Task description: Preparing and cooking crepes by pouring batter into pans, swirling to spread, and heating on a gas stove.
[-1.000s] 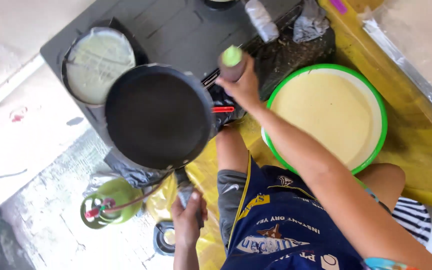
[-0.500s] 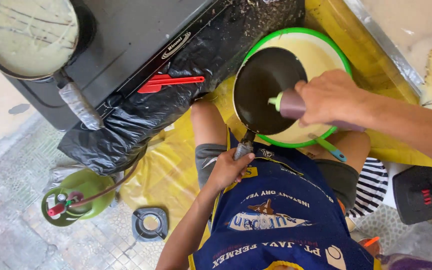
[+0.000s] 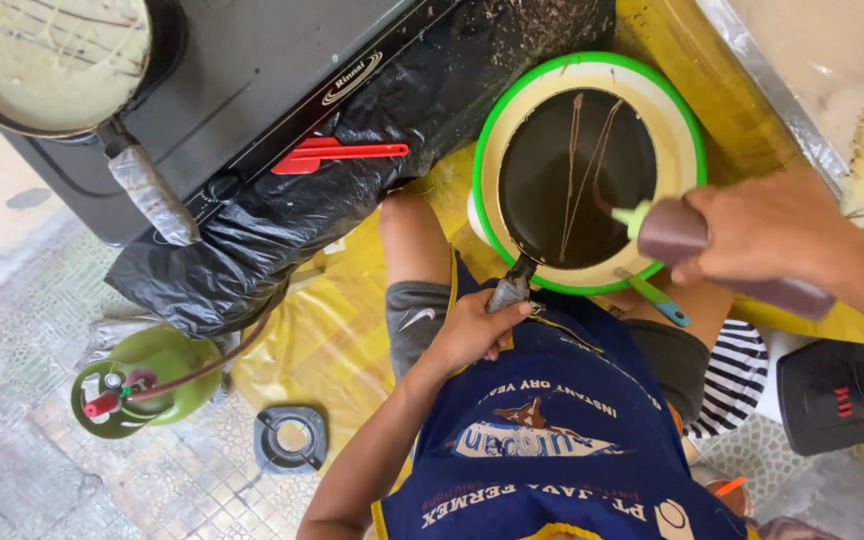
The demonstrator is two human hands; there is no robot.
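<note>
While my left hand [image 3: 472, 330] has its grip shut tight on the pan handle [image 3: 508, 292], my right hand [image 3: 767, 232] has its grip clamped on a brown squeeze bottle [image 3: 727, 262] with a green tip. I hold the bottle on its side, with the tip pointing to nine o'clock, over the right edge of the black pan [image 3: 577, 192]. Thin brown lines run across the bottom of the pan.

Under the pan sits a round green tub [image 3: 687, 110] of pale batter. The pan covers most of it. At five o'clock from the pan, a teal spatula [image 3: 655, 297] lies just beside the tub. My blue apron [image 3: 552, 430] is at six o'clock, below both hands.

At ten o'clock from the pan, a red spatula [image 3: 337, 155] lies on the stove [image 3: 252, 70], which is partly wrapped in a black plastic bag [image 3: 242, 240]. At the far top left, another pan [image 3: 47, 60] holds a pale crepe with brown lines on it.

At eight o'clock, down on the tiled floor [image 3: 32, 330], stands a green gas tank [image 3: 147, 380], with a small burner ring [image 3: 290, 438] near it. A yellow sheet [image 3: 332, 330] lies under my legs. At four o'clock is a black box [image 3: 837, 395].
</note>
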